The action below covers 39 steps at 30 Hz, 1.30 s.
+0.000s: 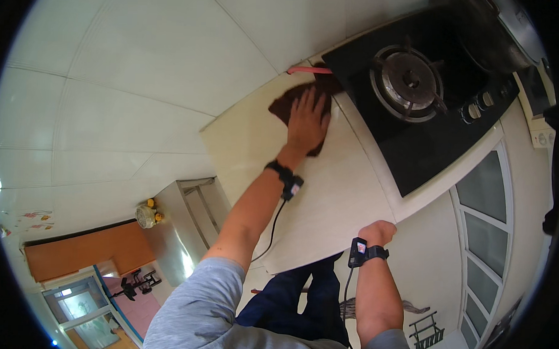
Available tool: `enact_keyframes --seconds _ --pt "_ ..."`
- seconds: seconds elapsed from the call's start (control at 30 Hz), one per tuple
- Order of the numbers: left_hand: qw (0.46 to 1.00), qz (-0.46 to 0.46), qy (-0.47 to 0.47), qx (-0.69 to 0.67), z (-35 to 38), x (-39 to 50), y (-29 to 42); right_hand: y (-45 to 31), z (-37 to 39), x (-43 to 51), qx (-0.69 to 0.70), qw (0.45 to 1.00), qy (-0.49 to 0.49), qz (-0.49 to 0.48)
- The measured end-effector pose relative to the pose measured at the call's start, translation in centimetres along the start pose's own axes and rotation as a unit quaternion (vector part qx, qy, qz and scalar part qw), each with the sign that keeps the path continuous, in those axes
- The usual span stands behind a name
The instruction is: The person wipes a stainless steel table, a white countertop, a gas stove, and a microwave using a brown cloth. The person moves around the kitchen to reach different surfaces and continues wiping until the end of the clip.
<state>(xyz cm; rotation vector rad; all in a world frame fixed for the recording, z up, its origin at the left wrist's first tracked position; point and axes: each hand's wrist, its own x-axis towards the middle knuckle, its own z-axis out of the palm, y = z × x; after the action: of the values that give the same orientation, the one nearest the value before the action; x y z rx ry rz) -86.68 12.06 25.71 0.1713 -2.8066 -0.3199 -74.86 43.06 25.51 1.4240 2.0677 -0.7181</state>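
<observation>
My left hand [306, 122] lies flat on a dark brown cloth [282, 105], its fingers spread and pointing toward the wall. The cloth is pressed on the cream countertop [334, 195], beside the black glass gas hob [378, 127], and reaches to the hob's left edge. A pink hose [311, 70] runs along the counter near the wall and meets the hob's corner. My right hand [378, 231] is at the counter's front edge, its fingers curled and partly hidden; I cannot tell whether it grips anything. Both wrists wear black straps with small cabled devices.
A burner with a pan support [409, 82] and two knobs [478, 107] are on the hob. A large dark pot [492, 39] stands at its far right. White tiled wall [150, 54] borders the counter. A stainless steel cabinet [166, 230] stands at the left, and a small rack [426, 334] is on the floor.
</observation>
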Motion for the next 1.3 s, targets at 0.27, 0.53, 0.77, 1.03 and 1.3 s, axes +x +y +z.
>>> enact_keyframes --seconds 0.27,0.53,0.77,1.03,1.3 --pt "0.998 0.007 0.062 0.03 4.5 8.7 -0.8 0.1 0.9 1.3 -0.01 0.999 0.031 0.035" --pt "0.999 0.003 0.03 -0.024 2.5 2.4 5.7 0.4 0.6 1.1 -0.061 0.998 -0.022 -0.004" --pt "0.991 0.014 -0.107 -0.082 -1.3 -8.0 11.9 -0.2 0.4 0.6 -0.032 0.999 0.011 0.02" --pt "0.976 0.093 -0.172 -0.099 -3.2 -9.0 7.7 -0.4 0.0 0.1 -0.052 0.999 0.006 0.014" --pt "0.998 -0.003 -0.057 -0.041 -2.0 -5.0 5.2 0.2 0.4 1.8 -0.121 0.992 -0.024 -0.018"
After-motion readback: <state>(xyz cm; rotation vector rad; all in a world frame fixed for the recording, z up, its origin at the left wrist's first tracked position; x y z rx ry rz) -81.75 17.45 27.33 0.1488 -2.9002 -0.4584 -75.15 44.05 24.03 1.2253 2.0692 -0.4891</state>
